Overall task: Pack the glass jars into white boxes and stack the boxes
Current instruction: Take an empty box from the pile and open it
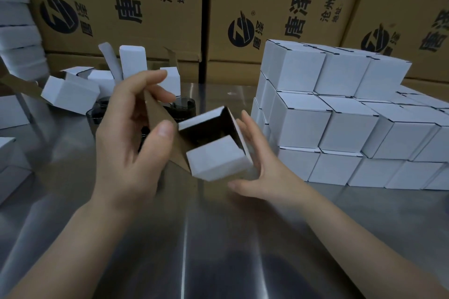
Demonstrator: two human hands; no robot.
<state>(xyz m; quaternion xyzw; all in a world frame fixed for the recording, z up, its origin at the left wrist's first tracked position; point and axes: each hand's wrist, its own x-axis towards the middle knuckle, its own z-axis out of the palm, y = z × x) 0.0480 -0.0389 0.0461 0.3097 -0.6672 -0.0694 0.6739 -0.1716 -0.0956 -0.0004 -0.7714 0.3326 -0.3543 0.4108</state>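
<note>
Bare steel tabletop (218, 238) lies below the hands. The left hand (131, 143) pinches the open box's (216, 153) flap; the right hand (262, 167), open, steadies its side. Stacked boxes (340, 116) crowd the right.

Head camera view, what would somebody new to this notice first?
First, the two bare hands at centre: the left hand pinches the brown flap of an open white box while the right hand steadies its side. Next, the tall stepped stack of closed white boxes on the right of the steel table. Behind everything runs a wall of printed brown cartons.
</note>
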